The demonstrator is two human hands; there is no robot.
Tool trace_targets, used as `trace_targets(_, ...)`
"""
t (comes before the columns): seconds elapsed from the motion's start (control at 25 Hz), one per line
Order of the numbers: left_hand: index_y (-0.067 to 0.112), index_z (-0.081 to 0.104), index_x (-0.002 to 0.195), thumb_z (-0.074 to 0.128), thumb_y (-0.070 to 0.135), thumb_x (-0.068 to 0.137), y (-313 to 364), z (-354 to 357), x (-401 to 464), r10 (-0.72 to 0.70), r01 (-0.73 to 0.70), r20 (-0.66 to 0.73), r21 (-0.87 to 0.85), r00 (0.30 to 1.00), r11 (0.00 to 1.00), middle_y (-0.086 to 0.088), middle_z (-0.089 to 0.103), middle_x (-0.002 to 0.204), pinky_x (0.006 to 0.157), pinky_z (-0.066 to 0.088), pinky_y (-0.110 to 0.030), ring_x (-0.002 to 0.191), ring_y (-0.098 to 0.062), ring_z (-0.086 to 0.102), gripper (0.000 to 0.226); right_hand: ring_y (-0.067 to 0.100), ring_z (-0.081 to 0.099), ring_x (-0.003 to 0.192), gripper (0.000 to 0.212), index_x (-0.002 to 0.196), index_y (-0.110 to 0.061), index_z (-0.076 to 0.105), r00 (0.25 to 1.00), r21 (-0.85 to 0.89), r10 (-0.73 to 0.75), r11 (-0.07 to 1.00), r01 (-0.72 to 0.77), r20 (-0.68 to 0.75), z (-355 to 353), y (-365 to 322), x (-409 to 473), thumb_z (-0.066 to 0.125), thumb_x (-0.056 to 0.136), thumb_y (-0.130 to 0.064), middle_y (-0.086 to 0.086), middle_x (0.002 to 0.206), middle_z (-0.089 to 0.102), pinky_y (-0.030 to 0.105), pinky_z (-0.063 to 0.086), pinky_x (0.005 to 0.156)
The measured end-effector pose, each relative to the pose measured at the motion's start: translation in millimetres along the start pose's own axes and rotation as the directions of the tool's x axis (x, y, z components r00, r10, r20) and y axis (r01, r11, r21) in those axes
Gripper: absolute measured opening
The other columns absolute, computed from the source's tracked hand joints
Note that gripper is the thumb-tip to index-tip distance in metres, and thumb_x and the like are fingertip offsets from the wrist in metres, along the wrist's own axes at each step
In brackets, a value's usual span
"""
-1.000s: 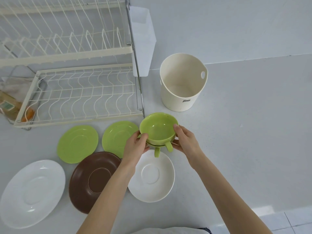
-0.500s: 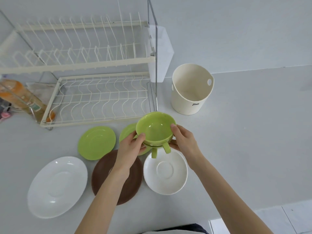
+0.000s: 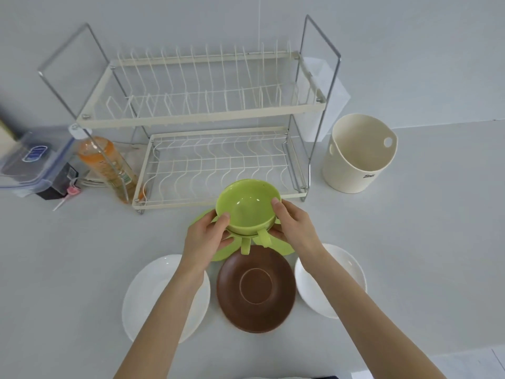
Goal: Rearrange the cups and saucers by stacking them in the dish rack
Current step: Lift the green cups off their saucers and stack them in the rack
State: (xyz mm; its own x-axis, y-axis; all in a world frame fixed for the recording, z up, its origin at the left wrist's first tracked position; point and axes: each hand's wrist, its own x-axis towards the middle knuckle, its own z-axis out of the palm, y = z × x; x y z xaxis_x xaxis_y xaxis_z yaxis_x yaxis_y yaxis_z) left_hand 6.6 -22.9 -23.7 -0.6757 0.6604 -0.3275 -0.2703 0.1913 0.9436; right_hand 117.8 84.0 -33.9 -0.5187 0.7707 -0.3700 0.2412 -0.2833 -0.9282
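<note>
A stack of two glossy green cups (image 3: pixel 247 212), round and shallow with looped handles pointing toward the person, is gripped from both sides: the left hand (image 3: pixel 203 239) is curled around the left wall, thumb on the rim, and the right hand (image 3: pixel 296 228) is curled around the right wall, thumb also on the rim. The stack is held just in front of the dish rack (image 3: pixel 207 149), a two-tier frame of cream-coated wire and bare metal uprights. Below the cups, two matte green saucers (image 3: pixel 218 254) are partly hidden. Nearer the person lie a smooth brown saucer (image 3: pixel 255 289) with a ringed well and two glossy white saucers (image 3: pixel 153 291). Right of the rack stands a cream cylindrical tub (image 3: pixel 358 154).
</note>
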Motion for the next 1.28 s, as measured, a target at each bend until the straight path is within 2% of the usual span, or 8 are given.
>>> trace_targets(0.2,0.014,0.059,0.108,0.049,0.018,0.091,8,-41,25,-0.014,0.014,-0.031,-0.002,0.999,1.0,0.005,0.063,0.084,0.064,0.054,-0.013,0.082,-0.018,0.063,0.02,0.022,0.065,0.093,0.039,0.122,-0.013,0.056,0.999,0.043,0.041,0.998,-0.042,0.023,43,-10,15,0.049,0.091,-0.036,-0.001,0.084,0.062,0.028,0.054,0.084)
trace_targets(0.4,0.014,0.058,0.113,0.047,0.018,0.092,20,-75,59,-0.018,0.019,-0.041,0.029,0.999,0.999,0.005,0.062,0.086,0.061,0.053,-0.009,0.085,-0.02,0.062,0.024,0.031,0.067,0.099,0.039,0.12,-0.011,0.057,0.996,0.024,0.087,0.996,-0.088,0.033,87,-17,45,0.05,0.09,-0.036,0.023,0.107,0.066,0.035,0.054,0.09)
trace_targets(0.52,0.012,0.057,0.114,0.047,0.019,0.092,27,-90,84,-0.013,0.016,-0.052,0.048,0.999,0.999,0.002,0.061,0.089,0.064,0.053,-0.011,0.084,-0.019,0.061,0.026,0.031,0.065,0.102,0.031,0.11,-0.016,0.058,0.994,0.012,0.098,0.995,-0.098,0.042,109,-23,66,0.048,0.09,-0.038,0.024,0.121,0.06,0.037,0.053,0.093)
trace_targets(0.68,0.01,0.058,0.112,0.048,0.02,0.091,35,-105,121,-0.002,0.009,-0.098,0.067,0.995,0.998,0.004,0.061,0.085,0.061,0.053,-0.01,0.082,-0.018,0.06,0.025,0.029,0.063,0.107,0.031,0.115,-0.019,0.057,0.991,0.041,0.121,0.991,-0.124,0.062,133,-40,97,0.045,0.092,-0.036,0.012,0.115,0.062,0.031,0.052,0.091)
trace_targets(0.84,0.015,0.058,0.104,0.048,0.022,0.091,38,-114,151,0.014,-0.003,-0.184,0.057,0.983,0.998,0.001,0.061,0.089,0.059,0.053,-0.008,0.089,-0.02,0.06,0.018,0.04,0.055,0.117,0.031,0.111,-0.01,0.058,0.986,0.032,0.142,0.989,-0.146,0.087,154,-54,126,0.041,0.094,-0.03,0.025,0.127,0.055,0.038,0.05,0.098)
trace_targets(1.0,0.019,0.055,0.099,0.046,0.023,0.091,39,-119,171,0.017,-0.006,-0.227,0.049,0.974,0.999,-0.003,0.06,0.098,0.064,0.052,-0.01,0.091,-0.02,0.058,0.013,0.041,0.052,0.12,0.038,0.118,-0.002,0.054,0.984,0.032,0.138,0.989,-0.142,0.11,170,-59,149,0.04,0.095,-0.028,0.018,0.104,0.057,0.04,0.048,0.1)
trace_targets(1.16,0.011,0.057,0.108,0.044,0.023,0.092,32,-124,183,0.001,0.011,-0.246,0.046,0.969,0.999,-0.006,0.059,0.102,0.069,0.052,-0.013,0.094,-0.021,0.058,0.024,0.04,0.056,0.116,0.038,0.115,-0.005,0.057,0.988,-0.06,0.114,0.992,-0.108,0.109,181,-56,161,0.04,0.095,-0.033,0.025,0.126,0.056,0.043,0.047,0.1)
trace_targets(1.28,0.015,0.055,0.101,0.043,0.023,0.093,29,-124,184,0.017,-0.013,-0.26,0.02,0.966,1.0,-0.006,0.06,0.098,0.075,0.051,-0.02,0.094,-0.023,0.059,0.017,0.044,0.062,0.097,0.031,0.105,-0.014,0.058,0.991,-0.133,0.064,0.99,-0.049,0.116,184,-55,166,0.04,0.094,-0.037,0.029,0.108,0.062,0.052,0.046,0.098)
